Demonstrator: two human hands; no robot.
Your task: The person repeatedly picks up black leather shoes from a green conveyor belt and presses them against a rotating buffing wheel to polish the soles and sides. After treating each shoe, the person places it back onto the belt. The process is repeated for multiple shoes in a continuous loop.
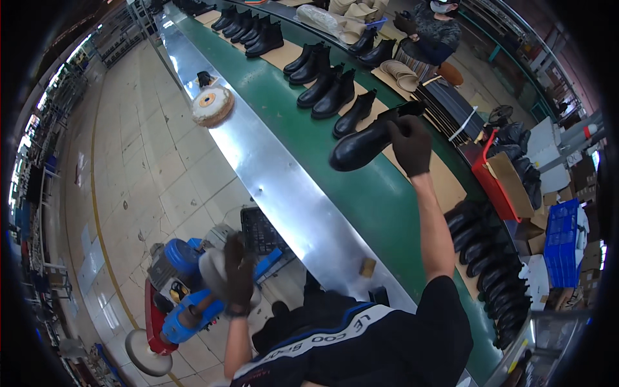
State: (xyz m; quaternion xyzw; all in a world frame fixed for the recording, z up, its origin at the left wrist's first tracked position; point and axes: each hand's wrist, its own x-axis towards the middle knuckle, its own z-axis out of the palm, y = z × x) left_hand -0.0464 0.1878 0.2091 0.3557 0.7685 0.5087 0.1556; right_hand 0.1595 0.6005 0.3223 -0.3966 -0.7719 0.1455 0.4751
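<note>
Above belt: right hand grips glossy blk boot.

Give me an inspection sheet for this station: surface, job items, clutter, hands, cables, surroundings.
Surface: green conveyor belt with a steel edge strip.
Job's things: black ankle boot; blue buffing machine with a grey wheel.
Clutter: loose buffing wheel and a small block on the strip.
Grippers: right hand, gloved, grips the boot's top; left hand, gloved, rests on the machine's wheel.
Cables: nothing seen.
Surroundings: boot rows on the belt, a seated co-worker, red crate, tiled floor.
</note>
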